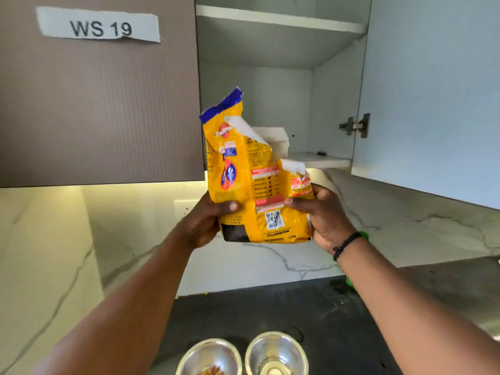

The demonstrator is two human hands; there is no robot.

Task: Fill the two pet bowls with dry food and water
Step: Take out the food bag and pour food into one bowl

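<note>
Yellow food bag [244, 174] (top torn open) upright above two steel bowls [209, 358], left holding kibble.

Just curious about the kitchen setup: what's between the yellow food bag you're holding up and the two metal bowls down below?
Head view: only dark countertop and marble backsplash between bag and bowls.
</note>
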